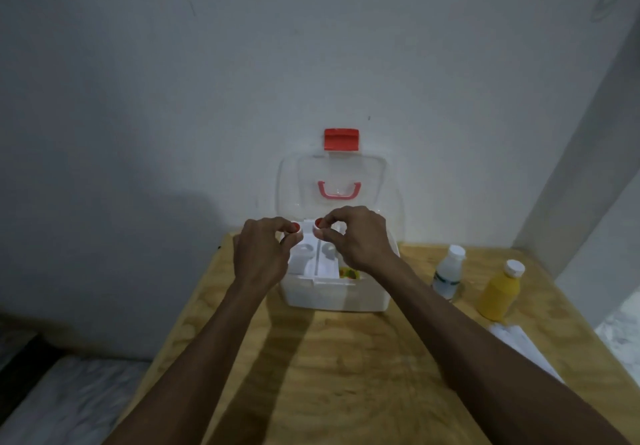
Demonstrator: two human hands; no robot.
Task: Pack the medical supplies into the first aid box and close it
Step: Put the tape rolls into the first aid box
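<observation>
both hands [260, 250] [356, 236] at open first aid box [332, 294], no legible labels

Both hands [261, 250] [358, 236] seemingly pinching.

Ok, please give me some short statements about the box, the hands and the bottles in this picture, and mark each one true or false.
1. The lid of the first aid box stands open. True.
2. The yellow bottle is inside the box. False: it stands on the wooden table, right of the box.
3. The left hand and the right hand are both over the open box. True.
4. The white bottle lies on its side. False: it stands upright.
5. The latch on the lid is blue. False: it is red.
</observation>
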